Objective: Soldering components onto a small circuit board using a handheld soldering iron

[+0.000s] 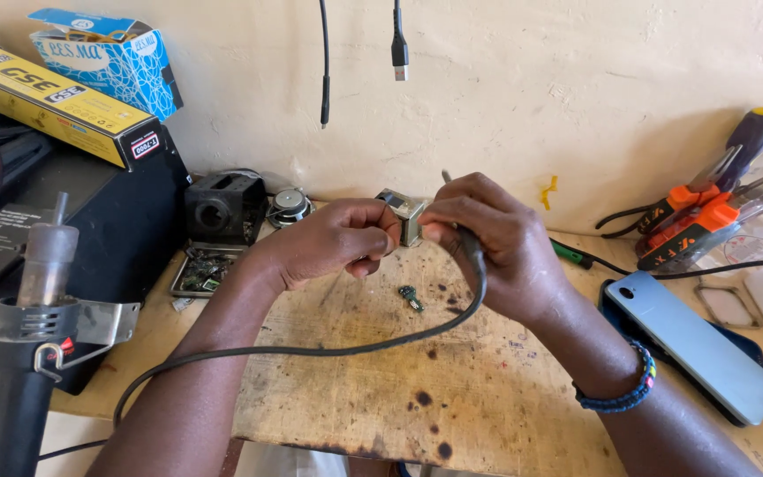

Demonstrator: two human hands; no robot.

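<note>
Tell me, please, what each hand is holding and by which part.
The right hand grips a corded soldering iron by its handle. The left hand is closed, but what it pinches cannot be told.

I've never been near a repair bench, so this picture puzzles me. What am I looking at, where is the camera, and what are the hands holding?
The camera sits on the person's head and looks down at their own two bare hands over a scorched wooden board. The right hand grips a pen-like tool whose black cable trails off to the left. The left hand is closed, seemingly pinching something too small to make out. A tiny green circuit board lies below them. A pale blue phone rests face down at right, with orange-handled tools behind.
</note>
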